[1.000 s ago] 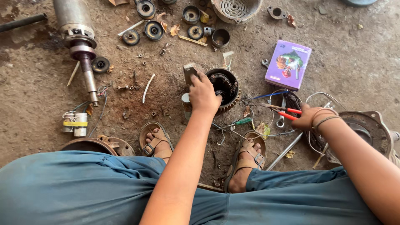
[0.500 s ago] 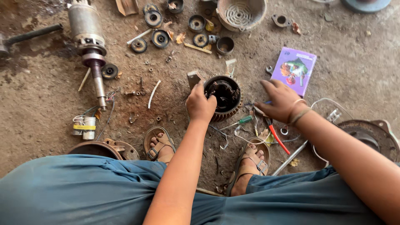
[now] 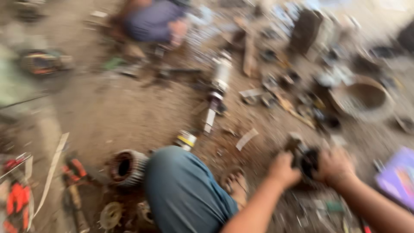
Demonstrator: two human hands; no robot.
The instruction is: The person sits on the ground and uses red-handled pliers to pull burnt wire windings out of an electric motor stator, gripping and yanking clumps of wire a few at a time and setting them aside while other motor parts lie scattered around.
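Here the view is badly blurred, yet both hands show low at the right of the dirt floor (image 3: 129,112). The left hand (image 3: 283,169) and the right hand (image 3: 334,165) close from either side on a dark round motor part (image 3: 304,159), which sits between them just above the ground; fingers of each curl around its body, so both are gripping it. The person's knee in blue-grey cloth (image 3: 183,190) rises just to the left of the left forearm, and a sandalled foot (image 3: 235,183) rests on the floor between knee and hands.

Beside the knee, toward the floor's lower left, lies a ribbed motor housing (image 3: 125,167) on its side with its open end showing. Farther up the floor, near its middle, a long rotor shaft (image 3: 219,88) lies pointing toward the knee, and a small yellow-and-white coil (image 3: 186,140) sits just below its tip. A purple box (image 3: 399,177) lies at the floor's right edge, near the right wrist. A round metal bowl-like casing (image 3: 362,99) stands toward the upper right. Another person in purple clothing (image 3: 151,21) crouches at the far edge, too blurred to tell more.
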